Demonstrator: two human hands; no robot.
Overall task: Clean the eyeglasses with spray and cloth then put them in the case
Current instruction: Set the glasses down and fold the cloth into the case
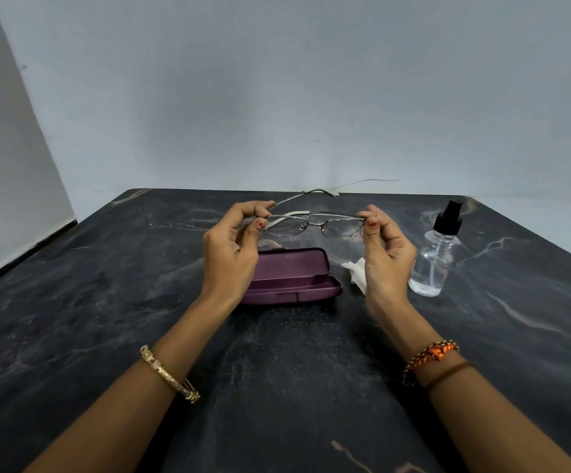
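**Glasses held over open case, one temple folded**

I see the eyeglasses held in the air between both hands, lenses facing me, long axis running left to right. The left hand pinches the frame's left end between thumb and fingertips; the right hand pinches the right end the same way. Both are closed on the frame. One temple lies folded across behind the lenses; the other sticks out away from me past the left hand, unfolded.

Directly below the hands, nearer the left one, sits the purple case, lid open and hinged back. Its long axis also runs left to right, parallel to the glasses. My judgement: once the outstanding temple folds in, the frame can go straight down with no turning.

A white cloth lies crumpled just under the right hand, beside the case. The spray bottle stands upright further out on the right hand's side. All rest on the dark marbled table.

I cannot tell from the lenses whether they are wiped.
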